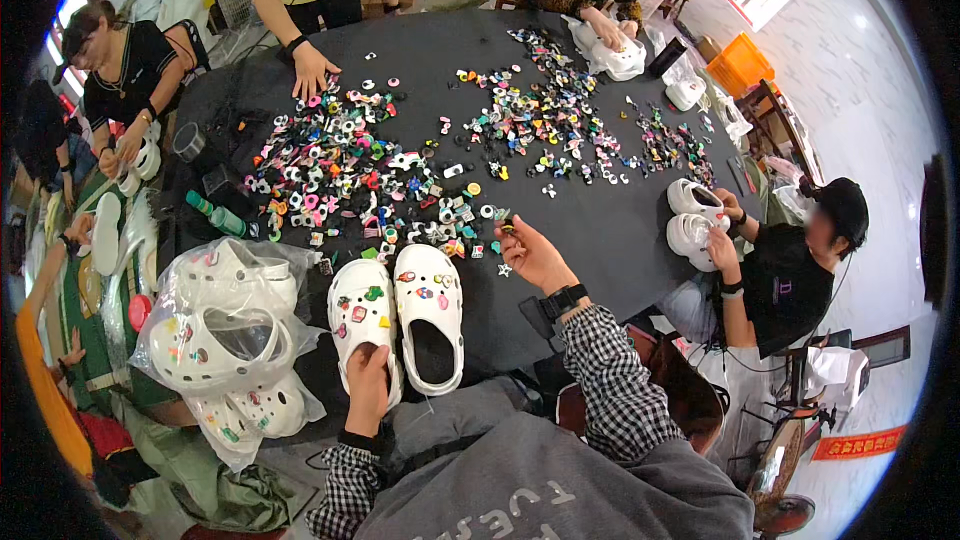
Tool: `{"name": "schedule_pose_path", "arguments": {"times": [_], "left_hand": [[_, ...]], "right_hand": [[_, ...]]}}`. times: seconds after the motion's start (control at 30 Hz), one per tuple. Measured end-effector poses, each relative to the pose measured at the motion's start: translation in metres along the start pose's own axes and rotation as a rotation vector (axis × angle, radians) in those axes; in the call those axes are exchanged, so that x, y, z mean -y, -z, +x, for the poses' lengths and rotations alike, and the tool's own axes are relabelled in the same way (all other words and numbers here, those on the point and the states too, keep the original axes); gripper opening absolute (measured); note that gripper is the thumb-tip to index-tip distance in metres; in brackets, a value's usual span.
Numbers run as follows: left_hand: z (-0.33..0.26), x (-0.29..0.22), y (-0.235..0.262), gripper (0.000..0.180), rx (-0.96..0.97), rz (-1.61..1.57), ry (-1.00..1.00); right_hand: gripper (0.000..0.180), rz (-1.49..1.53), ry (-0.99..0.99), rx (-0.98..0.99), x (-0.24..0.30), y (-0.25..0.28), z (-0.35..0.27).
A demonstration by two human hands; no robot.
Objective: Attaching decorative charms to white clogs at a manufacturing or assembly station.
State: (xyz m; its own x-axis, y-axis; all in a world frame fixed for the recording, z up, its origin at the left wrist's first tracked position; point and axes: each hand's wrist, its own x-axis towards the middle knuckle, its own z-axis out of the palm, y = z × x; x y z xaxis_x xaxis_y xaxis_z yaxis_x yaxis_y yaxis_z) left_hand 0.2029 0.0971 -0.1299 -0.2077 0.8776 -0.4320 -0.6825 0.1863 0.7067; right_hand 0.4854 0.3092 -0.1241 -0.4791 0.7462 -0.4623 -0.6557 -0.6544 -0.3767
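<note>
A pair of white clogs lies side by side at the near edge of the black table. My left hand grips the heel opening of the left clog, whose top carries several colourful charms. Beside it rests the right clog, also with a few charms on its upper. My right hand is raised to the right of the clogs, pinching a small dark charm with a bit of yellow-green. Just beyond the clog toes spreads a large loose pile of shoe charms.
Bagged white clogs are stacked at the near left. A green bottle and a dark cup stand behind them. Another charm pile covers the far middle. Several people sit or stand around the black table, handling clogs and charms.
</note>
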Motion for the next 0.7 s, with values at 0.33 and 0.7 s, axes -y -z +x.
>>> {"name": "schedule_pose_path", "arguments": {"times": [0.33, 0.7], "left_hand": [[-0.001, -0.001, -0.003, 0.01, 0.018, -0.008, -0.018], [0.003, 0.004, 0.004, 0.011, 0.023, 0.004, -0.026]], "right_hand": [[0.04, -0.237, 0.015, -0.135, -0.011, 0.003, -0.007], [0.03, -0.94, 0.401, -0.566, -0.002, 0.024, -0.006]]}}
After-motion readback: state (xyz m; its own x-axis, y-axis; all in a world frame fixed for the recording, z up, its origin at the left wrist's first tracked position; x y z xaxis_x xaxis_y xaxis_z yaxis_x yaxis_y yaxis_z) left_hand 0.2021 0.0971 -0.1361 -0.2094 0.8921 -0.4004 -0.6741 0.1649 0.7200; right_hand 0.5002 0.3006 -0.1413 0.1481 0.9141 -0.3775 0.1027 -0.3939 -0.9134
